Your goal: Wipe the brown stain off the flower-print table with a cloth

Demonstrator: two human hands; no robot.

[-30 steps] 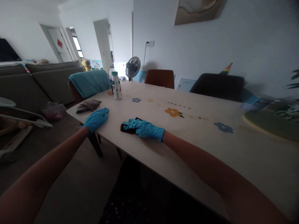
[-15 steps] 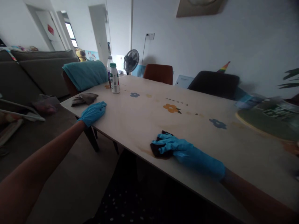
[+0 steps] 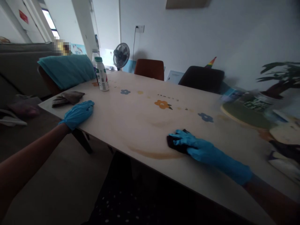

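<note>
My right hand (image 3: 194, 145), in a blue glove, presses a black sponge (image 3: 172, 143) onto the white tabletop (image 3: 126, 125) near its front edge. The sponge is partly hidden under my fingers, and a curved brown wet streak (image 3: 150, 153) runs along the table to its left. In a matching glove, my left hand (image 3: 78, 114) rests on the table's left front edge, palm down, fingers stretched out, holding nothing. Just beyond it lies a crumpled grey-brown cloth (image 3: 69, 98).
A white bottle with a green cap (image 3: 102, 75) stands at the far left, another bottle behind it. Right of my right hand are a potted plant (image 3: 264, 101) on a green mat (image 3: 243, 116) and blurred items. Chairs (image 3: 149, 69) line the far side; a fan (image 3: 121, 55) stands behind.
My right hand has slid the sponge to the right along the table, and more of the brown streak shows behind it. My left hand stays by the cloth. The view has turned right.
</note>
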